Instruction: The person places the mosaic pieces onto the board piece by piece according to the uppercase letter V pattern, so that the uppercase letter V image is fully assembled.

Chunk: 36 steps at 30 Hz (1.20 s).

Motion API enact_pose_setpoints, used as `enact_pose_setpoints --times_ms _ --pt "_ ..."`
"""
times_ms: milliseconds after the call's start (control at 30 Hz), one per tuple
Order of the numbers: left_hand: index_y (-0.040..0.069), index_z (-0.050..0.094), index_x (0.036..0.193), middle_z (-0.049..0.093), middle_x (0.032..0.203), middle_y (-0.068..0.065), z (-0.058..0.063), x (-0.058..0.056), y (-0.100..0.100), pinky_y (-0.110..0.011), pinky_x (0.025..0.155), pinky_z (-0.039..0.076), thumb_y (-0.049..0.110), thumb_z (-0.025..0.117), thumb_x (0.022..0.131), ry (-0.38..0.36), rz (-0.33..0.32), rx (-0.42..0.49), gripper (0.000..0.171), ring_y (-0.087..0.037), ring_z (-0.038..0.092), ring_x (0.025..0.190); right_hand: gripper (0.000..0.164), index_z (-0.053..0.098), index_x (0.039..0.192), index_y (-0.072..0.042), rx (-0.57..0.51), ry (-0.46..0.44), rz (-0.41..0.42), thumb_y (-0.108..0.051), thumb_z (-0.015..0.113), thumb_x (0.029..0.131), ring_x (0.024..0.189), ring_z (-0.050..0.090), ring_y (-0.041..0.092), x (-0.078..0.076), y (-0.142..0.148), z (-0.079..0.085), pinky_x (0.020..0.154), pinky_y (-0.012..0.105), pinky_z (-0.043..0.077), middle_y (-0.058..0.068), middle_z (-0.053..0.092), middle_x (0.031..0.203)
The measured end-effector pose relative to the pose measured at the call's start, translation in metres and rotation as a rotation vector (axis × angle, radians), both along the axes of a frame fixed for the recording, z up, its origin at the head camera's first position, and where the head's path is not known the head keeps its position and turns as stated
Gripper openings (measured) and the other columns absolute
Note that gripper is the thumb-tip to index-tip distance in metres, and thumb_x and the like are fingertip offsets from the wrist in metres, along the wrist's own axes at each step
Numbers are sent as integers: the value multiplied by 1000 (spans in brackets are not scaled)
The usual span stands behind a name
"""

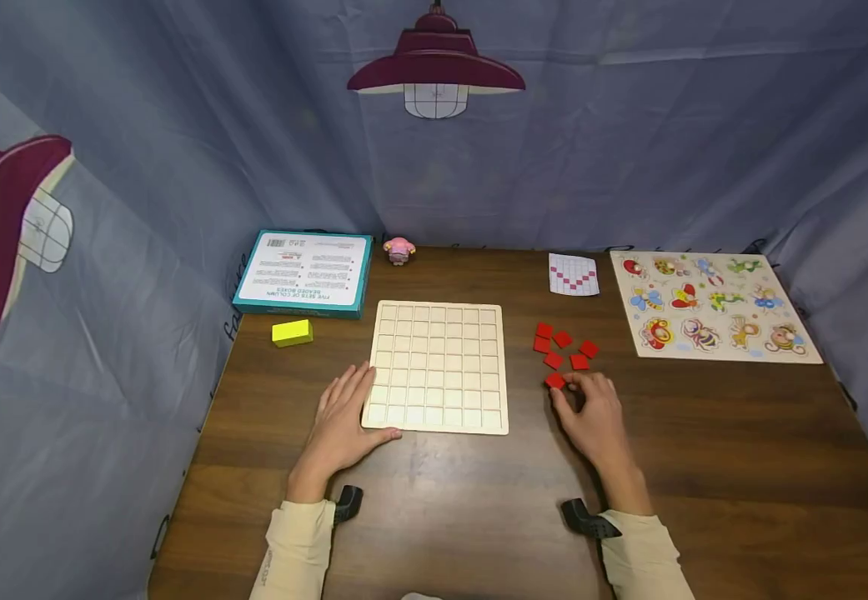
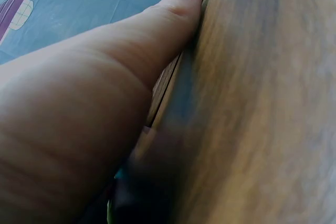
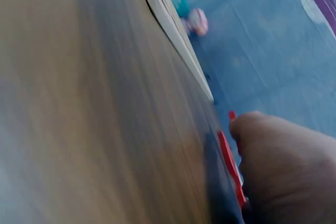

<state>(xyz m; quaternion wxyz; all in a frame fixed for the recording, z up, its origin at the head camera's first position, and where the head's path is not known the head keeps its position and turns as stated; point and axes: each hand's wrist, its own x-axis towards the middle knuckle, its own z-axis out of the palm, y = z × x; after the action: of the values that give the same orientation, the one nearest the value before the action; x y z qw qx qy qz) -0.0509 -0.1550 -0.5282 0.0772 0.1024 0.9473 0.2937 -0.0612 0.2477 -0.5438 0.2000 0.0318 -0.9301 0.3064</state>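
Note:
A pale wooden grid board (image 1: 437,367) lies flat on the table, marked into rows of small square cells. My left hand (image 1: 339,425) rests at its lower left corner, fingers straight along the left side and thumb along the near edge. In the left wrist view the thumb (image 2: 176,9) lies against the board's side. Right of the board, my right hand (image 1: 594,417) pinches a red square tile (image 1: 554,380) between thumb and fingers. Several other red tiles (image 1: 552,360) lie scattered just beyond it. Red also shows beside the right thumb (image 3: 252,129) in the right wrist view.
A yellow block (image 1: 293,333) and a teal-edged box (image 1: 302,273) are at the left. Behind the board stands a small pink figure (image 1: 399,250). Toward the back right lie a pattern card (image 1: 573,275) and an animal puzzle board (image 1: 714,307). Curtains surround the table (image 1: 464,517).

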Motion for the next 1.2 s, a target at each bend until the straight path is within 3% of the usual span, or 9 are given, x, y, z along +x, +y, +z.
enact_pose_setpoints --times_ms 267,567,867,1200 --pt "13 27 163 22 171 -6 -1 -1 0 -58 127 10 63 81 77 10 0 -4 112 -30 14 160 24 73 101 -3 -2 26 240 -12 83 81 86 54 21 -5 -47 8 73 34 43 7 63 89" --pt "13 29 162 22 171 -6 0 -1 0 -58 127 11 62 81 78 8 3 -6 111 -29 15 159 21 73 101 -8 48 -22 457 -16 81 84 88 52 18 -16 -104 17 79 34 46 2 62 91" --pt "13 29 162 23 171 -5 0 -1 1 -57 127 11 63 80 78 -2 4 -8 110 -29 15 160 19 73 104 -14 199 -97 485 -24 77 89 89 54 20 -18 -135 16 83 37 47 -2 62 93" --pt "13 29 162 23 171 -5 0 0 1 -58 127 11 64 79 78 3 8 -11 111 -30 16 159 19 76 103 -16 196 -80 454 -26 79 88 86 54 19 -17 -141 17 80 38 47 -3 65 92"
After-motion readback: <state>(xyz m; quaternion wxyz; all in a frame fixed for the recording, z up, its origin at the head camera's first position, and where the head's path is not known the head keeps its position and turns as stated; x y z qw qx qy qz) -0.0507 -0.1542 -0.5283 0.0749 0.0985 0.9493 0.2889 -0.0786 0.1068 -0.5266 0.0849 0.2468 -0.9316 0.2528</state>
